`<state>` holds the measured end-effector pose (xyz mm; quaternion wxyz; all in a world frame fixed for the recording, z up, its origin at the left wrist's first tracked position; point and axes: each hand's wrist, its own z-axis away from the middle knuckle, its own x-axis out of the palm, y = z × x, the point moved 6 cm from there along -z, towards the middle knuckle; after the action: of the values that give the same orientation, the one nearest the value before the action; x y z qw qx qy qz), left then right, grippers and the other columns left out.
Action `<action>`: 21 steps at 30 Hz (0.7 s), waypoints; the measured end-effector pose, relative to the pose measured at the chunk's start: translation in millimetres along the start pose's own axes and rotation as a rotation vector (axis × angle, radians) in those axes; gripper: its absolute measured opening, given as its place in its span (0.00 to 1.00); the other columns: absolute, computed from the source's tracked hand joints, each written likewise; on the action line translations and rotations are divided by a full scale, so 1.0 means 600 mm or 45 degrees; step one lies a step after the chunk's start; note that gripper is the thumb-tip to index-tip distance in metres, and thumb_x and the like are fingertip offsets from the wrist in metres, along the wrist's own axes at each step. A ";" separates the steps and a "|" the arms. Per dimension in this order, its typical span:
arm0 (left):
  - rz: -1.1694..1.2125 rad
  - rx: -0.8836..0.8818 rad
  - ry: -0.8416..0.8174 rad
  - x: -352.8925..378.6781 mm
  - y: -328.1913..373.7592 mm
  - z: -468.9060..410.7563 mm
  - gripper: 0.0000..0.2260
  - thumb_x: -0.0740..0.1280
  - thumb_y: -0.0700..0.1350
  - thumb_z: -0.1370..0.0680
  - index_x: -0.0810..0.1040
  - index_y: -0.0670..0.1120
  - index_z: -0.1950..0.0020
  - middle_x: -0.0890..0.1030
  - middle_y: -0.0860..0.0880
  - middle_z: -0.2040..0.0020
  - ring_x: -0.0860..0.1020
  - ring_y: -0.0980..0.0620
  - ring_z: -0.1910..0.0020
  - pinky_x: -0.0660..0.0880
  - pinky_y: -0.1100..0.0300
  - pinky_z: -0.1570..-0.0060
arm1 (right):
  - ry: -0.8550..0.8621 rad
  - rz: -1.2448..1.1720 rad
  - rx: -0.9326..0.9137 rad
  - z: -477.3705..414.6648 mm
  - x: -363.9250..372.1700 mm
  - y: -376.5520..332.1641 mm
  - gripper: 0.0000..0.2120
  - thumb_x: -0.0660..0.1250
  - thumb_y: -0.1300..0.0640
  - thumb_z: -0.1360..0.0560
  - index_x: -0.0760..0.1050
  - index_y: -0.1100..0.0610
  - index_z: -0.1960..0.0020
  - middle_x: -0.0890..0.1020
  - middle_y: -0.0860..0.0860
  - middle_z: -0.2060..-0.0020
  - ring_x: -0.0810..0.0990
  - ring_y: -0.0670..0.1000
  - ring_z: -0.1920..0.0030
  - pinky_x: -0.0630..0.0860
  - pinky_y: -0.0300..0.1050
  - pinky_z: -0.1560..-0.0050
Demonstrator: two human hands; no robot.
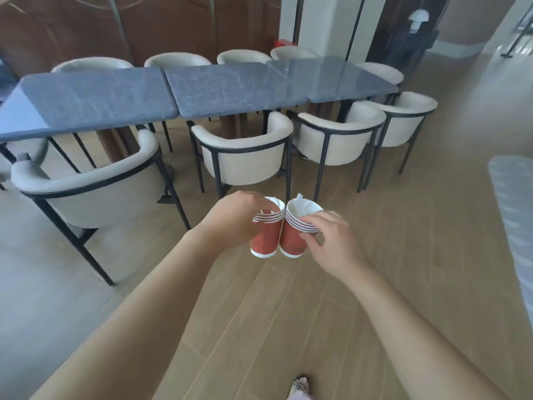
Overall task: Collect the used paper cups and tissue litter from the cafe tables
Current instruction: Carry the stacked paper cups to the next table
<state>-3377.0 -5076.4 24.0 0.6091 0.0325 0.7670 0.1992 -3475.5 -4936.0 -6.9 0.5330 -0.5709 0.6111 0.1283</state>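
Note:
I hold two red paper cups with striped white rims side by side in the air above the wooden floor. My left hand [233, 217] grips the left cup [266, 236] near its rim. My right hand [328, 241] pinches the right cup [292, 239] at its rim. White tissue [301, 207] is stuffed inside the right cup, and some white shows inside the left cup too. The cups touch each other.
A row of dark marble cafe tables [230, 88] stands ahead, with cream armchairs on black frames [245, 151] pushed in on both sides. Another table's edge [516, 203] is at the right. My foot [300, 388] shows at the bottom.

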 end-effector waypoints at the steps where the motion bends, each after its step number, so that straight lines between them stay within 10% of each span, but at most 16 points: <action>1: -0.019 -0.025 0.011 -0.003 -0.016 -0.025 0.14 0.64 0.37 0.30 0.79 0.54 0.51 0.72 0.57 0.64 0.71 0.52 0.61 0.72 0.56 0.63 | -0.004 -0.022 -0.022 -0.032 0.008 0.012 0.12 0.72 0.62 0.31 0.79 0.55 0.47 0.82 0.48 0.53 0.77 0.53 0.51 0.73 0.44 0.53; 10: -0.206 -0.372 0.171 -0.036 -0.146 -0.235 0.06 0.61 0.40 0.30 0.74 0.50 0.62 0.70 0.56 0.69 0.73 0.51 0.65 0.75 0.53 0.66 | -0.123 -0.165 -0.413 -0.344 0.060 0.107 0.11 0.71 0.61 0.31 0.79 0.54 0.49 0.82 0.48 0.55 0.77 0.53 0.52 0.73 0.43 0.55; 21: -0.205 -0.511 0.236 -0.003 -0.185 -0.526 0.17 0.63 0.39 0.29 0.78 0.56 0.45 0.79 0.55 0.54 0.77 0.52 0.52 0.73 0.57 0.57 | -0.171 -0.238 -0.491 -0.588 0.068 0.307 0.11 0.70 0.60 0.30 0.79 0.54 0.49 0.82 0.48 0.54 0.76 0.52 0.52 0.74 0.44 0.55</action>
<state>-3654.1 -5262.7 43.6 0.5441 -0.1689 0.7648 0.3007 -3798.3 -5171.0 18.1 0.4629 -0.7067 0.4828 0.2304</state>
